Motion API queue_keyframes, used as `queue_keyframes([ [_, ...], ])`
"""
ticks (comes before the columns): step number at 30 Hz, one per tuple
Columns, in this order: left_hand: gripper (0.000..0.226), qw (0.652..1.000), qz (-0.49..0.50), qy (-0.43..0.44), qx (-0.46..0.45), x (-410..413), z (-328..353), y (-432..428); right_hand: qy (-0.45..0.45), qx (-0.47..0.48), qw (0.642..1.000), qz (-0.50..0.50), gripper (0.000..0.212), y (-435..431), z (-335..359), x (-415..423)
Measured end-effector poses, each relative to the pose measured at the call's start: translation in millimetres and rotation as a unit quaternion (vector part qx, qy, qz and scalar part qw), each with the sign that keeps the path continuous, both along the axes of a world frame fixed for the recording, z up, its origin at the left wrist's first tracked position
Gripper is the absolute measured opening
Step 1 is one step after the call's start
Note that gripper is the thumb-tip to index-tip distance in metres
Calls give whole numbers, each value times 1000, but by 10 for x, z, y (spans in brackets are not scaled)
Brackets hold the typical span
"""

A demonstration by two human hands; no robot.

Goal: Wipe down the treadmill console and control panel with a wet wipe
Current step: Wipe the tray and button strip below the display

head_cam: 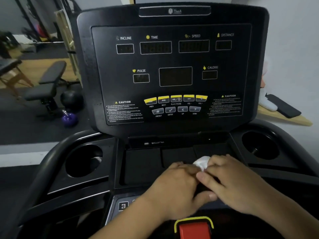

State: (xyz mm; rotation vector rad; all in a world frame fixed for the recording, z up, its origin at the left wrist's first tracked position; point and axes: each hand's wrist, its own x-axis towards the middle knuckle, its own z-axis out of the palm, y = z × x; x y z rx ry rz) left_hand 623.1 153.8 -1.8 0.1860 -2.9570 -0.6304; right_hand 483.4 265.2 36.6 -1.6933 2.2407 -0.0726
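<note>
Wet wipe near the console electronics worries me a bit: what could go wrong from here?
1. The wet wipe, bunched between the left hand and right hand, sits close below the port slot; moisture might get in.
2. Both hands reach in over the red stop key and the number key; a bump might press them.
3. Used bunched like this, the wipe may smear rather than clean the display panel.

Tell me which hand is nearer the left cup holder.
Left. The left hand is to the right of the left cup holder; the right hand is farther right still, beyond the left hand. Both hold the wet wipe.
</note>
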Motion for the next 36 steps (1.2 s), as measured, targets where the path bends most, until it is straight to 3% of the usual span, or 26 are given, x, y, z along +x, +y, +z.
queue_keyframes([
  [3,45,998,46,13,-44,354,26,-124,-31,9,998,59,93,-182,16,296],
  [7,34,983,79,-18,-167,906,3,-372,-49,6,990,136,97,-464,-26,731],
  [12,35,969,142,-54,-192,1356,-33,-589,-21,19,981,190,89,-787,-74,1133],
  [17,74,964,200,-108,-139,1253,-35,-809,22,37,986,163,87,-1134,-148,1105],
  [20,88,961,210,-139,-118,1083,30,-886,0,45,990,135,79,-1210,-156,991],
  [22,87,964,203,-125,-122,1010,50,-851,-6,39,991,125,77,-1147,-130,949],
  [26,54,980,163,-71,-94,1037,56,-557,4,38,990,134,87,-781,11,972],
  [29,43,982,143,-72,-104,1066,76,-397,4,50,989,139,98,-561,91,1054],
  [33,62,964,186,-87,-171,980,35,-610,25,41,993,103,83,-851,-9,926],
  [36,75,958,209,-95,-170,892,13,-717,17,27,996,80,77,-993,-107,859],
])
